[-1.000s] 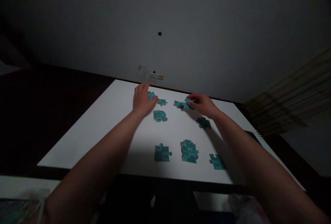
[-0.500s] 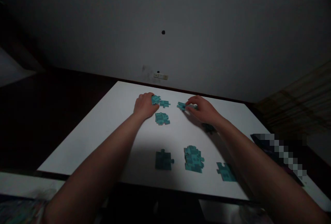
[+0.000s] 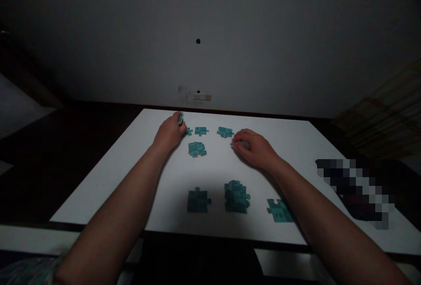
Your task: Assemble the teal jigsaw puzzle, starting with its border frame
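At the table's far left, my left hand (image 3: 169, 133) is closed around a few teal jigsaw puzzle pieces (image 3: 180, 119), seen edge-on between thumb and fingers. Just beside its thumb another puzzle piece (image 3: 189, 131) lies on the table, partly hidden. My right hand (image 3: 253, 147) rests with bent fingers, thumb and fingertips slightly apart, and nothing shows between them. Its fingertips are close to a stack of puzzle pieces (image 3: 225, 132) lying flat. Between the hands lies a single puzzle piece (image 3: 201, 131), with a small pile of pieces (image 3: 197, 149) nearer me.
Along the near side of the white table (image 3: 115, 179) lie a single puzzle piece (image 3: 198, 201), a larger pile of pieces (image 3: 237, 197) and another piece (image 3: 280, 211) partly behind my right forearm. A dark, blurred-out object (image 3: 355, 193) is at the right edge. Beyond the table stands a wall (image 3: 263, 57).
My left hand has moved left and lifted pieces off the table. My right fingers have let go of the teal stack, which now lies flat. The view has shifted slightly.
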Demonstrator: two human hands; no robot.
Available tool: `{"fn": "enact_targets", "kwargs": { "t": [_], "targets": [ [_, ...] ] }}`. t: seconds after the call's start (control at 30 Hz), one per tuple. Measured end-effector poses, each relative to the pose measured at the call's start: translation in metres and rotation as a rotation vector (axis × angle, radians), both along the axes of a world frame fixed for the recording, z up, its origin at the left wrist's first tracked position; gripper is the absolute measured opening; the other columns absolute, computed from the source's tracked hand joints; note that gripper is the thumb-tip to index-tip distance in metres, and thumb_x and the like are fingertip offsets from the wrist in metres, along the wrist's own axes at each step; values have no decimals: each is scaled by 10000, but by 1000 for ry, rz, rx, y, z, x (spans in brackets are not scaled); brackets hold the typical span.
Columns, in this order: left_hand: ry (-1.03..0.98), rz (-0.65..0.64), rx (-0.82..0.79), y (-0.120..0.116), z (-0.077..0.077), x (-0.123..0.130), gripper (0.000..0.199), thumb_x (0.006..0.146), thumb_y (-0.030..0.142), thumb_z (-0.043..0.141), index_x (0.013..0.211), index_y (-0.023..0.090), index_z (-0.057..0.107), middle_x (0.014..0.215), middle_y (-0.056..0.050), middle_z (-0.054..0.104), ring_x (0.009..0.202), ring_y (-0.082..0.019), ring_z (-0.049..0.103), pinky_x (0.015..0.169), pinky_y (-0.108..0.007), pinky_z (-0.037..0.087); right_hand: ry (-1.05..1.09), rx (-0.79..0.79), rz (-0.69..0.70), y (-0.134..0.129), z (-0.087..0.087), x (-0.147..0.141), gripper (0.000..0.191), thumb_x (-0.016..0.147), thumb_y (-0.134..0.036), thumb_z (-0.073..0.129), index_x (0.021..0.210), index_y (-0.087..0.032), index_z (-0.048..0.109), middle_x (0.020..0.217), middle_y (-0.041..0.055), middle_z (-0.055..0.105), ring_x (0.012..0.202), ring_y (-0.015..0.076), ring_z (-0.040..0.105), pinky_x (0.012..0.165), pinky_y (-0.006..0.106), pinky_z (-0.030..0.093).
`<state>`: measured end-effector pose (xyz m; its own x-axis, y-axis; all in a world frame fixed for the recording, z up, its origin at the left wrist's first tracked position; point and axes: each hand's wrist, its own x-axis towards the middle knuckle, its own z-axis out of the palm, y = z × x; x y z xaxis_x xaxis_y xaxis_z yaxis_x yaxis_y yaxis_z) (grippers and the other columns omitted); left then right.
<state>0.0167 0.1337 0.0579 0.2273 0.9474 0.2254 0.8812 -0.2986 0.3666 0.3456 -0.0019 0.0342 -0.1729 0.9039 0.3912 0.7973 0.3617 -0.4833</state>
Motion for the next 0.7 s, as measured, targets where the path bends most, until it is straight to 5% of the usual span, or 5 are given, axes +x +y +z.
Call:
{"fn": "enact_targets", "kwargs": {
  "t": [0.2, 0.43, 0.7],
  "targets": [
    [-229, 37, -1, 13, -8, -25, 578, 1131, 427, 529, 1649, 183, 615, 1368, -209, 833, 1208, -352, 803, 1091, -488, 602, 0, 29, -18, -4, 9, -1, 167, 1052, -298, 668, 1072, -282, 833, 1210, 111, 850, 1138, 340, 790, 1057, 520, 595],
    [58, -296, -40, 13, -14, -20, 407, 1015, 425, 696, 1352, 219, 791, 1318, -167, 831, 1222, -371, 740, 1149, -498, 558, -25, 30, -11, -4, 12, -2, 179, 1055, -304, 653, 1064, -282, 830, 1202, 118, 849, 1134, 344, 788, 1050, 525, 591],
    [34, -282, -99, 14, -21, -22, 589, 994, 569, 775, 1469, 223, 739, 1380, -179, 801, 1312, -406, 651, 1155, -521, 534, -50, 68, -25, -4, 11, 4, 183, 1054, -300, 648, 1056, -267, 828, 1202, 118, 856, 1121, 341, 794, 1028, 508, 581]
  ]
}}
